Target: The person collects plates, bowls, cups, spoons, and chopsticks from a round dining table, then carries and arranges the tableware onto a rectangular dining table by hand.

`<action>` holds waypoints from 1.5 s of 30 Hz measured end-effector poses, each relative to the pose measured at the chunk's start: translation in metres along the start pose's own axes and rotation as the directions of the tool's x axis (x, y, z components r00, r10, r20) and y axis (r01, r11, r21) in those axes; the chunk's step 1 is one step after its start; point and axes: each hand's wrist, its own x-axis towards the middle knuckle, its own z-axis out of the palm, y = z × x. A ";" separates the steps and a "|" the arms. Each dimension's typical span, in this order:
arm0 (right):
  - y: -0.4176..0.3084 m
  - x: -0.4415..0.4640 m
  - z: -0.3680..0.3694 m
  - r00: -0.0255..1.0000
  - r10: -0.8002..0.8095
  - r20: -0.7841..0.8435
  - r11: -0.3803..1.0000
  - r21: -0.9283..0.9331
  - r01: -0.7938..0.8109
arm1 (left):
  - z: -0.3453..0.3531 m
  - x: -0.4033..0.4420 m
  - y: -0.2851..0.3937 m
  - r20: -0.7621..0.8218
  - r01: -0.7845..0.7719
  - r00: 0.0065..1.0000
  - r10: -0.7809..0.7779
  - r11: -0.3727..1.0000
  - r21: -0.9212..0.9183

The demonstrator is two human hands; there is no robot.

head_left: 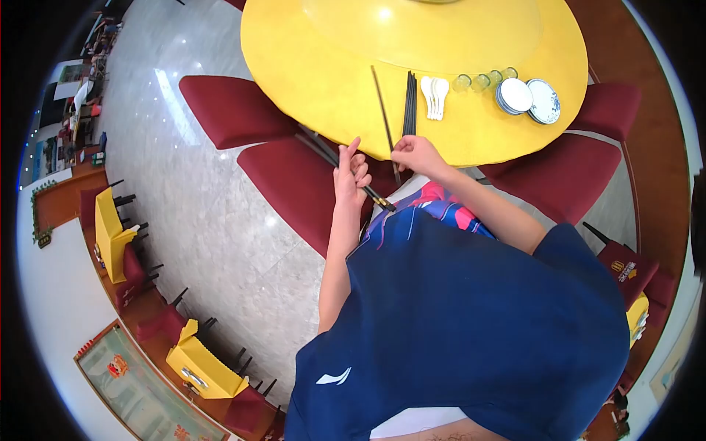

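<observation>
Near the front edge of the round yellow table [323,95], my left hand [351,173] is closed around a bundle of black chopsticks [319,148] with gold-coloured ends. My right hand [418,156] pinches a single dark chopstick [383,110], which points up over the table edge. Just beyond my right hand, more black chopsticks [409,103] lie side by side on the yellow cloth. Several white spoons [434,98] rest to their right. Further right are several glasses [481,81] in a row and two stacks of small plates, one white [514,95] and one blue-patterned [544,101].
Dark red chairs stand at the table's left [228,110], directly in front of me [287,187] and at the right [559,176]. Smaller tables with yellow cloths [112,235] line the far left wall. Grey tiled floor [235,250] spreads to the left.
</observation>
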 end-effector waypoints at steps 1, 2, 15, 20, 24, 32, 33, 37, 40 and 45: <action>-0.010 -0.012 0.006 0.997 -0.023 0.074 1.000 -0.011 0.024 | 0.009 0.001 0.000 -0.049 0.004 0.999 -0.004 1.000 0.005; -0.014 -0.021 0.013 0.992 -0.031 0.123 0.998 -0.050 0.037 | 0.009 0.004 -0.003 0.000 0.025 1.000 -0.025 0.999 0.031; -0.011 -0.040 0.020 0.941 0.033 0.337 0.982 -0.186 0.032 | -0.003 0.002 -0.047 -0.056 -0.006 0.998 0.023 0.958 0.288; 0.064 0.052 -0.026 0.993 0.047 -0.112 0.915 -0.394 -0.088 | -0.033 -0.016 -0.048 -0.009 0.030 0.999 -0.032 0.990 -0.136; 0.127 0.106 -0.043 0.961 0.111 -0.253 0.796 -0.557 -0.238 | -0.040 -0.032 -0.045 0.030 -0.008 0.999 0.020 0.931 -0.365; 0.144 0.122 -0.044 0.967 0.097 -0.237 0.780 -0.585 -0.222 | -0.044 -0.046 -0.049 -0.031 -0.096 0.995 0.093 0.864 -0.494; 0.141 0.120 -0.047 0.971 0.126 -0.206 0.794 -0.566 -0.223 | -0.043 -0.047 -0.050 -0.038 -0.099 0.995 0.092 0.865 -0.493; 0.124 0.107 -0.057 0.979 0.186 -0.089 0.843 -0.497 -0.205 | -0.041 -0.046 -0.057 -0.092 -0.103 0.993 0.068 0.879 -0.465; 0.085 0.056 -0.055 0.992 0.100 0.073 0.929 -0.365 -0.066 | -0.022 -0.049 -0.059 -0.281 -0.148 0.958 0.054 0.935 -0.323; 0.043 -0.034 -0.034 0.891 -0.022 0.453 0.985 -0.145 0.098 | 0.004 -0.052 -0.078 -0.520 -0.086 0.851 0.075 0.996 0.003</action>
